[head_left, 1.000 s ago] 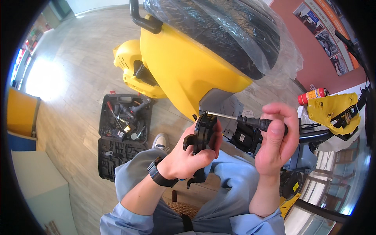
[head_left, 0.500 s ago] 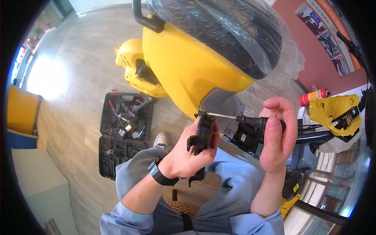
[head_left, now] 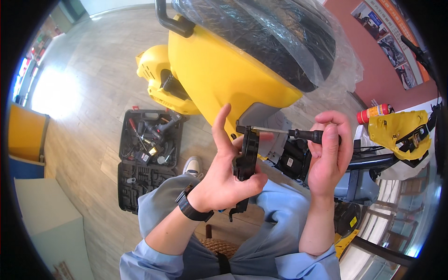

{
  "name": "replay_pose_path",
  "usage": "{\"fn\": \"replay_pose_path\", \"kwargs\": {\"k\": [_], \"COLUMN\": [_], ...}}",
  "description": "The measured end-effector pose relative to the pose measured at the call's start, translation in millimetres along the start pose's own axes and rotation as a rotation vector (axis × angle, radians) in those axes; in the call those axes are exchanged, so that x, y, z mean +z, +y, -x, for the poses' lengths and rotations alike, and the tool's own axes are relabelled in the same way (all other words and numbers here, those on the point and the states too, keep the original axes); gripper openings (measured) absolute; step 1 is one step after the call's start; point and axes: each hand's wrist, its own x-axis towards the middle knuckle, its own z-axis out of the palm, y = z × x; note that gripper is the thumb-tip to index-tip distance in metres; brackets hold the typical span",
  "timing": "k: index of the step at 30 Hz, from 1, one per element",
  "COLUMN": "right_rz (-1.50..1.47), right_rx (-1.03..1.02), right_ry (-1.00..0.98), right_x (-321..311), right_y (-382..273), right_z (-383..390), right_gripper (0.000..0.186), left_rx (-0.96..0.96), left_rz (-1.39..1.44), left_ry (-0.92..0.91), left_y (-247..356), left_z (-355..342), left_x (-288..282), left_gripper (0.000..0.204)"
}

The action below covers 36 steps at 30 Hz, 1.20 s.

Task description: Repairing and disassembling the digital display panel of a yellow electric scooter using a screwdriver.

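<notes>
My left hand grips a black plastic bracket-like part between thumb and fingers, holding it upright above my lap, with one finger pointing up free of it. From the right, my right hand holds a screwdriver by its black handle, fingers curled round the end. Its metal shaft lies nearly level, and the tip meets the upper end of the black part. Whether a screw sits at the tip is too small to tell.
Ahead stands a large yellow vehicle body with a plastic-wrapped black seat. An opened black toolbox lies on the floor to the left. At the right are a yellow panel, a red extinguisher and black frame parts.
A finger of my left hand has straightened upward off the black part, which has turned more edge-on. The screwdriver and the part's upper end have shifted slightly right.
</notes>
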Motion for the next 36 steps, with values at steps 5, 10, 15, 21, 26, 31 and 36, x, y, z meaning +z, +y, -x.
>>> {"fn": "replay_pose_path", "kwargs": {"k": [5,10,15,21,26,31,36], "right_rz": [-0.031,-0.139,-0.113,-0.119,0.080,-0.107,0.024], "right_rx": [-0.057,0.011,-0.066,-0.025,0.014,-0.096,0.228], "right_ry": [-0.027,-0.032,-0.086,-0.205,-0.187,-0.211,-0.194], "right_x": [5.1,1.6,4.5,-8.4,-11.5,-3.8,-7.9], "right_y": [5.2,1.2,4.1,-3.6,-3.1,3.0,-11.7], "right_z": [0.6,1.3,-2.0,-7.1,-4.1,-8.9,-4.1], "right_gripper": [0.012,0.019,0.024,0.025,0.028,0.023,0.030], "left_rx": [-0.039,-0.023,-0.020,-0.036,-0.046,-0.023,-0.031], "left_rz": [-0.009,0.040,0.019,-0.075,-0.060,-0.006,-0.016], "left_ry": [-0.112,-0.161,-0.161,-0.165,-0.141,-0.099,-0.138], "left_y": [5.1,10.3,11.9,10.6,13.1,13.3,14.4], "left_z": [-1.0,-0.8,1.6,1.8,2.1,3.7,2.6], "left_x": [-4.1,-6.7,-8.1,-10.2,-10.6,-8.2,-11.5], "left_gripper": [0.108,0.111,0.112,0.112,0.111,0.109,0.110]}}
